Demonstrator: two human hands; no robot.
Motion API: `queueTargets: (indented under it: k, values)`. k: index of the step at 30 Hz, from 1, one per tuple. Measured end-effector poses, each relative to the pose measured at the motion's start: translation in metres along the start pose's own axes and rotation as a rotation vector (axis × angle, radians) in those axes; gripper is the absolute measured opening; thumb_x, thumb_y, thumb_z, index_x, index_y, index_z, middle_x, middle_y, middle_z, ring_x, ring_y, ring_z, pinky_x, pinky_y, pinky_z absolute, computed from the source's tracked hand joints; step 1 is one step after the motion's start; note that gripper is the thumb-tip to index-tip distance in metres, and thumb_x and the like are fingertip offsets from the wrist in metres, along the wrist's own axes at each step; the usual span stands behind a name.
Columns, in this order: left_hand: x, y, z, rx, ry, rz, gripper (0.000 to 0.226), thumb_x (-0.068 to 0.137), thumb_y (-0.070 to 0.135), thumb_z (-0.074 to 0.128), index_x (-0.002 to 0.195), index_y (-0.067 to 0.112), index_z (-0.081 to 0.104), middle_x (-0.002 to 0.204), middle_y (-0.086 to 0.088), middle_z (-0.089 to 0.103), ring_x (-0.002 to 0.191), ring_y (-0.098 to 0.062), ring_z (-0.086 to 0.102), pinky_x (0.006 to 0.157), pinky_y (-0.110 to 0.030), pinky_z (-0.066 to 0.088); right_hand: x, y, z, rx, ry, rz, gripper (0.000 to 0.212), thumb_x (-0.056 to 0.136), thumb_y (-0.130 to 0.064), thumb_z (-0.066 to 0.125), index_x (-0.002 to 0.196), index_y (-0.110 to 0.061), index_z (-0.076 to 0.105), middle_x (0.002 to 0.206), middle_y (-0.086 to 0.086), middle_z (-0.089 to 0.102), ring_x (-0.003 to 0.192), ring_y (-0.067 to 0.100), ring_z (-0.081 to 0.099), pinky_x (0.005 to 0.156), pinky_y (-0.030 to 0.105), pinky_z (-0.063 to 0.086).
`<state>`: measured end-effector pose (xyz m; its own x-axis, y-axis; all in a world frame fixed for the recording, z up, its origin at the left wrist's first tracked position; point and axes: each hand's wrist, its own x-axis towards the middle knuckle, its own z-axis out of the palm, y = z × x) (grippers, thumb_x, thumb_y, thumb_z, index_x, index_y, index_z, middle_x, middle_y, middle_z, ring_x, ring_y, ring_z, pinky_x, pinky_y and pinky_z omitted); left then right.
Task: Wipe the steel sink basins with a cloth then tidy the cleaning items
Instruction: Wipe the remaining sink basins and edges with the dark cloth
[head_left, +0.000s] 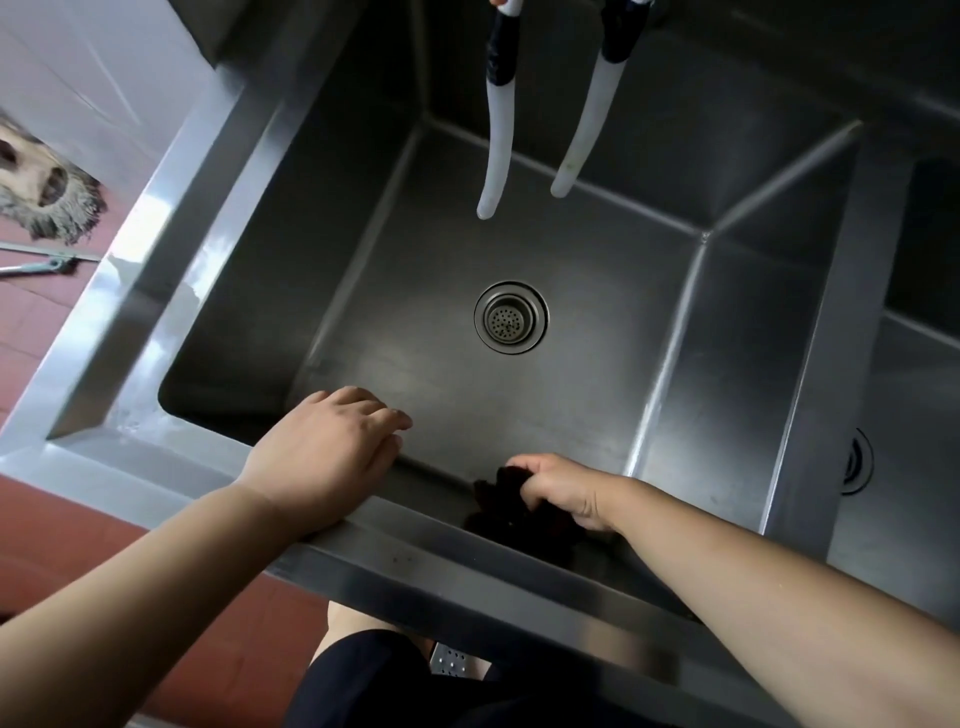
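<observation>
Cloth (511, 506): dark, bunched, gripped in the right hand (563, 488), fingers curled round its upper part; the rest hangs below the knuckles against the near inner wall of the steel basin (665, 332). Left hand (324, 449): fingers straight and together, holding nothing, palm resting on the basin's front rim, fingertips reaching over the edge. Drain strainer (511, 317): on the basin floor, well beyond both hands. Two white hoses (498, 156): hanging over the basin's far side. Second basin (904, 415): right of the right hand, past a steel divider. Mop head (39, 182): on the floor, far left of the left hand
</observation>
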<state>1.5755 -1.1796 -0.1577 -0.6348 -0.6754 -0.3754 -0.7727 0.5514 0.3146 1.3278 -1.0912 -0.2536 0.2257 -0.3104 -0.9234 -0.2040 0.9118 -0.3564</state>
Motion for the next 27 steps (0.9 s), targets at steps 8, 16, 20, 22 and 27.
queueTargets:
  k: [8, 16, 20, 22, 27]
  values:
    - [0.011, -0.028, -0.031, -0.040, 0.078, 0.065, 0.030, 0.090, 0.026, 0.055, 0.117, 0.016, 0.066, 0.109, -0.005, 0.069, 0.108, -0.026, 0.059, 0.089, -0.037, 0.047, 0.026, -0.024, -0.005, 0.122, 0.189, -0.010, 0.036, 0.078, 0.004, 0.046, 0.104, -0.018, 0.058, 0.101, 0.016, 0.056, 0.090, 0.029, 0.055, 0.079, 0.037, 0.049]
    - [0.036, -0.107, -0.066, 0.348, 0.223, 0.344, 0.037, 0.083, 0.027, 0.044, 0.096, 0.006, 0.072, 0.092, -0.016, 0.070, 0.096, -0.035, 0.065, 0.086, -0.044, 0.043, 0.030, 0.000, 0.007, -0.929, 0.738, -0.220, 0.045, 0.088, -0.033, 0.058, 0.130, -0.023, 0.044, 0.126, 0.006, 0.037, 0.116, 0.028, 0.041, 0.088, 0.038, 0.045]
    - [0.045, -0.141, -0.069, 0.399, 0.261, 0.446, 0.031, 0.088, 0.018, 0.045, 0.097, 0.006, 0.072, 0.096, -0.011, 0.072, 0.107, -0.033, 0.062, 0.099, -0.046, 0.039, 0.043, 0.002, 0.020, -1.088, 0.535, -0.062, 0.073, 0.082, -0.039, 0.068, 0.140, -0.023, 0.028, 0.139, 0.012, 0.023, 0.121, 0.034, 0.033, 0.093, 0.039, 0.046]
    - [0.048, -0.151, -0.070, 0.407, 0.229, 0.464, 0.028, 0.086, 0.017, 0.048, 0.098, 0.008, 0.072, 0.098, -0.009, 0.072, 0.112, -0.032, 0.059, 0.104, -0.046, 0.036, 0.050, -0.002, 0.026, -1.097, 0.559, 0.010, 0.075, 0.081, -0.028, 0.069, 0.140, -0.021, 0.024, 0.139, 0.014, 0.021, 0.120, 0.037, 0.031, 0.092, 0.038, 0.047]
    - [0.051, -0.152, -0.071, 0.438, 0.138, 0.466, 0.026, 0.084, 0.018, 0.046, 0.093, 0.014, 0.071, 0.097, -0.004, 0.071, 0.118, -0.029, 0.055, 0.110, -0.043, 0.026, 0.065, -0.007, 0.043, -1.048, 0.554, -0.049, 0.068, 0.082, 0.006, 0.050, 0.141, -0.019, 0.027, 0.135, 0.017, 0.027, 0.115, 0.037, 0.041, 0.089, 0.037, 0.047]
